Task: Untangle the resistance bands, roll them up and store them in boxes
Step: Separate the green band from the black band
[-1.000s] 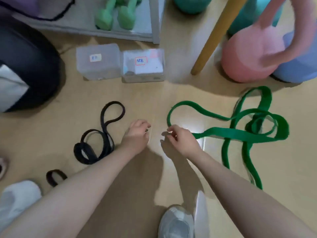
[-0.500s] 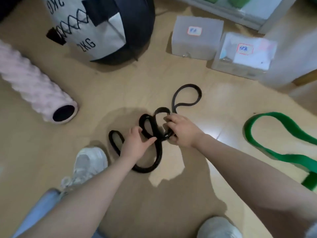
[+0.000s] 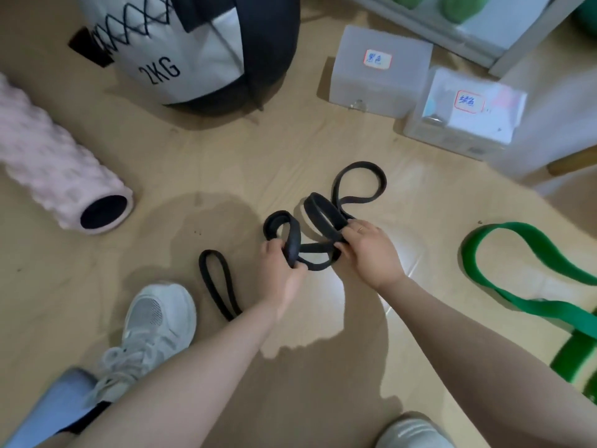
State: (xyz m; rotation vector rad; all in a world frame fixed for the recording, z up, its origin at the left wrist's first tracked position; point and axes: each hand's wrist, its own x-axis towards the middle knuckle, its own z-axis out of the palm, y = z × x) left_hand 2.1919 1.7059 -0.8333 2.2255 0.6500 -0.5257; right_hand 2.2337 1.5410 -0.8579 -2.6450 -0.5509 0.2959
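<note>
A black resistance band (image 3: 323,218) lies twisted in several loops on the wooden floor in the middle of the view. My left hand (image 3: 280,270) grips a thick folded loop of it. My right hand (image 3: 371,250) pinches the crossing strands on the right side of the tangle. One black loop (image 3: 217,282) trails to the left toward my shoe. A green resistance band (image 3: 517,279) lies on the floor at the right edge. Two translucent lidded boxes stand at the back: one (image 3: 378,72) with a red-framed label, another (image 3: 465,114) to its right.
A black and white 2KG medicine ball (image 3: 193,43) sits at the back left. A pink foam roller (image 3: 55,169) lies at the left. My white shoes (image 3: 158,321) are near the bottom. Green dumbbells on a shelf (image 3: 458,8) show at the top right.
The view swung from the green band to the black one. Both hands left the green band and took hold of the black band, and have since lifted its loops slightly and pulled them apart.
</note>
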